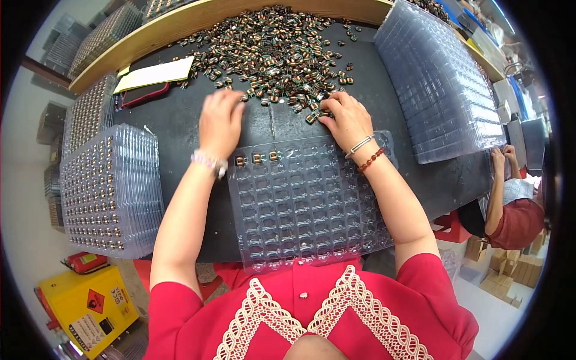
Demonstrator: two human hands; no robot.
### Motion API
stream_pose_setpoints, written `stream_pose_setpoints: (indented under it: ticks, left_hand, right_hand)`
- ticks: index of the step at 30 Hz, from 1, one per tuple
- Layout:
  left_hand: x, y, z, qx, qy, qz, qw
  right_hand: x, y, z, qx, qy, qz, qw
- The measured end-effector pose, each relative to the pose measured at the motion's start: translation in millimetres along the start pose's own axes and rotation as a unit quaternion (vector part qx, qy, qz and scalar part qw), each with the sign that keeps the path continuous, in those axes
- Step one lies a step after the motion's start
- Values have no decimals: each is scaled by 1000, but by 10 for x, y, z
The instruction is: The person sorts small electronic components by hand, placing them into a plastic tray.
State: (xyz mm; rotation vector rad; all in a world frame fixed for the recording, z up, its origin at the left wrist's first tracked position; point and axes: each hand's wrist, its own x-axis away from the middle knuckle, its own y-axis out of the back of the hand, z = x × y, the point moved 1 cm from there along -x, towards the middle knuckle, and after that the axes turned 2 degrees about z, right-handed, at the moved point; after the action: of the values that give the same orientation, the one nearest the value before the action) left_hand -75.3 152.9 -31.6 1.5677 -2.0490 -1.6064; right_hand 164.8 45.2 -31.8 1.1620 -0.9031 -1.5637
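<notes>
A large heap of small copper-wound coils [270, 51] with green parts lies at the far middle of the dark table. My right hand [350, 120] is at the heap's near right edge, thumb and forefinger closing around a coil there. My left hand [221, 120] hovers by the heap's near left edge; its fingers are smeared by motion, and whatever they hold cannot be made out. Below both hands lies a clear plastic tray [300, 204] with rows of pockets. Three coils [257, 158] sit in its far row at the left.
Filled trays [111, 192] are stacked at the left; a tall stack of clear trays [444, 84] stands at the right. Yellow paper [155, 75] and a red-edged dark phone-like object [146, 95] lie far left. A wooden rail [180, 33] bounds the back. A person [519, 210] sits at far right.
</notes>
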Motion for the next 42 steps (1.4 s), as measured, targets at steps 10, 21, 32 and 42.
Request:
stream_pose_setpoints:
  ticks: [10,21,32,42]
  left_hand:
    - [-207,-37,54,-36,-57,80,995]
    - [418,-39,-632,102,-137,181,968]
    - [490,-100,-866,86,-122,138,979]
    - [494,-110,-722,116,-135,162,971]
  right_hand:
    - [9,-55,-68,-26,58,-31,997]
    - [248,-10,211,-194,34,-21,980]
    - [611,-159,259,-126,132,-35,983]
    - [691,-120,360,-43,242,-93,965]
